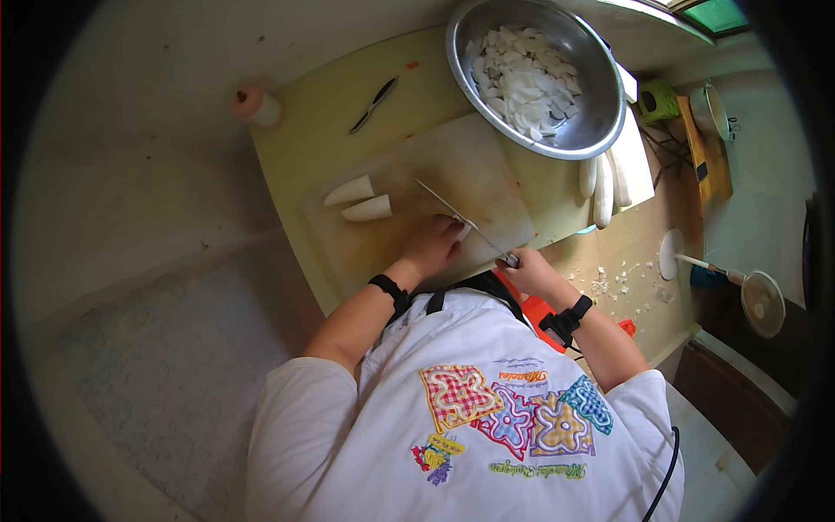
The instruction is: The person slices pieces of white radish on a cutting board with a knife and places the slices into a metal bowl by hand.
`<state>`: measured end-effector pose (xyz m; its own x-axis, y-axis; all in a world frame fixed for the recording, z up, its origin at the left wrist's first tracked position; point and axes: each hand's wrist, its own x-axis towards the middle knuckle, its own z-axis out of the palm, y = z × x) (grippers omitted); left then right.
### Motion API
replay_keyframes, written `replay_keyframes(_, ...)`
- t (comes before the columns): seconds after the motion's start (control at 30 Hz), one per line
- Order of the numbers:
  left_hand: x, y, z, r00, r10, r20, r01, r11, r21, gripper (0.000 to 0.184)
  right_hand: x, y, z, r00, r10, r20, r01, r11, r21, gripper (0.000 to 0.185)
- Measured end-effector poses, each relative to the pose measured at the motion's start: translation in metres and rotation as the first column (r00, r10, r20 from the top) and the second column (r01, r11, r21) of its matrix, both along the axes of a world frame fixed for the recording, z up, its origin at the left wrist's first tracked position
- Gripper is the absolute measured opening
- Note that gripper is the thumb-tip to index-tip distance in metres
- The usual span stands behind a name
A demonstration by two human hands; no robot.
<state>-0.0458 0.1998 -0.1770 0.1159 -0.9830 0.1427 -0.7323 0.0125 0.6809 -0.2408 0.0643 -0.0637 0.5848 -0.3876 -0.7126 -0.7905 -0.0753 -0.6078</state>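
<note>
Head view: left hand (432, 244) bunched on a white piece (464, 231) on the board (494, 165), fingers and thumb gathered against it, presumably so it cannot slide; exact contact too small to tell. Right hand (527, 272) wrapped tight round the handle of the knife (442, 200); blade slants over the board, close beside the left fingertips, which look tucked in for safety. Two chunks (367, 209) lie to the left, apart from the blade, probably leaving it room. Steel bowl (606, 100) stands beyond the board, within easy reach, I judge; white slices (526, 83) heaped inside, bare metal around them. Whole radishes (603, 196) lie just beside it.
</note>
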Motion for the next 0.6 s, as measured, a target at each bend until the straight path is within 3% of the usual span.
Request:
replay_keyframes(0.1, -0.001, 0.0, -0.002, 1.0, 0.009, -0.011, -0.01, 1.0, -0.016, 0.037, 0.005, -0.004, 0.007, 0.99, 0.045, -0.132, -0.045, 0.999, 0.006, 0.032)
replay_keyframes(0.2, 0.001, 0.001, -0.003, 0.999, 0.005, -0.039, -0.004, 1.0, 0.026, 0.039, 0.005, -0.002, -0.002, 1.0, 0.01, -0.026, -0.01, 1.0, -0.01, 0.028)
replay_keyframes(0.6, -0.001, 0.002, -0.002, 0.995, 0.048, -0.089, -0.047, 0.999, 0.007, 0.038, 0.014, -0.009, -0.029, 0.998, 0.064, -0.027, -0.065, 0.997, -0.037, 0.042)
